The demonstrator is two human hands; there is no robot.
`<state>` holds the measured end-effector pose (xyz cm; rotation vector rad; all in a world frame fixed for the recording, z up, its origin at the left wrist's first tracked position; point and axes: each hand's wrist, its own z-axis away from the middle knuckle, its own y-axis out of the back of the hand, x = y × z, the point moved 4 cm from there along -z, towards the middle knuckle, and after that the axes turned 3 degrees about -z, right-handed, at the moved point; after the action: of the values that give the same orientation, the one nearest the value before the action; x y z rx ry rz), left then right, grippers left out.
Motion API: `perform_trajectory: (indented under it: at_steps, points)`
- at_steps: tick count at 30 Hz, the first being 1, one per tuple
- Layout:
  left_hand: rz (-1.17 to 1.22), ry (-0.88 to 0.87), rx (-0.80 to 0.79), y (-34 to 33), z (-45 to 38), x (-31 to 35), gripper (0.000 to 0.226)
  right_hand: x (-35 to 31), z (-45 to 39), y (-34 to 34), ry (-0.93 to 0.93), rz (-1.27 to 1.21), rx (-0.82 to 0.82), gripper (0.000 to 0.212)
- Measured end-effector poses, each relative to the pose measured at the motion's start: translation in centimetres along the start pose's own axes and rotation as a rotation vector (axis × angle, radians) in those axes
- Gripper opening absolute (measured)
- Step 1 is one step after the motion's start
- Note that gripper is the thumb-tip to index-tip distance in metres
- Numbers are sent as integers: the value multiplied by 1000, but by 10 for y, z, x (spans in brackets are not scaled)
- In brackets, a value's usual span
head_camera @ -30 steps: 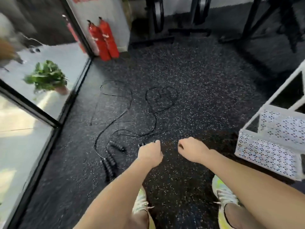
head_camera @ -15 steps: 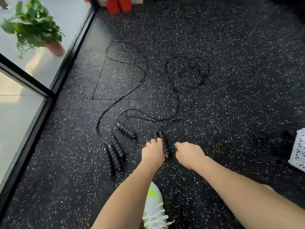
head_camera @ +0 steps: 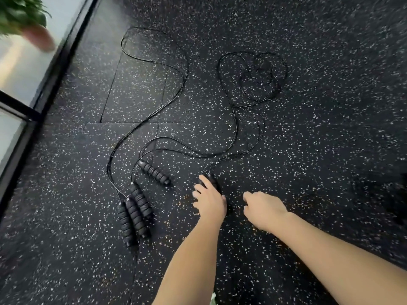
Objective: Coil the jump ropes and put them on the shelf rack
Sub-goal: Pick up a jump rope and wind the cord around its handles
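Black jump ropes lie spread over the speckled rubber floor (head_camera: 308,150). Their thin cords run away from me into a long loop (head_camera: 182,69) and a tangled coil (head_camera: 259,78). Three foam handles (head_camera: 134,214) lie bundled at the left, and a single handle (head_camera: 155,172) lies just above them. My left hand (head_camera: 209,201) is down on a pair of handles (head_camera: 212,181), with fingers on one side, thumb on the other and the index finger along the top. My right hand (head_camera: 262,208) hovers just to their right, loosely curled and holding nothing. The shelf rack is out of view.
A black window frame (head_camera: 55,62) runs along the left, with a potted plant (head_camera: 33,31) behind the glass. Seams between floor tiles (head_camera: 132,123) cross under the cords. A dark blurred shape (head_camera: 396,201) sits at the right edge.
The view has dropped closer to the floor and the white rack has left the frame. My left hand has come down onto the pair of handles; my right hand stays beside it.
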<state>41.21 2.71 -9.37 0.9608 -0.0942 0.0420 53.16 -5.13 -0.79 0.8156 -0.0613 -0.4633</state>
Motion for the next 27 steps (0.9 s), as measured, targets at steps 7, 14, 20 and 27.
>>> perform_trajectory:
  at_steps: [7,14,20,27]
  points:
    - [101,-87,100,31,38,18,110,20,21,32,28,-56,110,40]
    - [557,-468,54,142,164,84,58,38,108,139,219,-37,536,85]
    - [622,-678,-16,252,285,100,67,72,231,232,462,-243,738,63]
    - [548,-739,-129,312,394,112,64,100,354,278,452,-338,746,37]
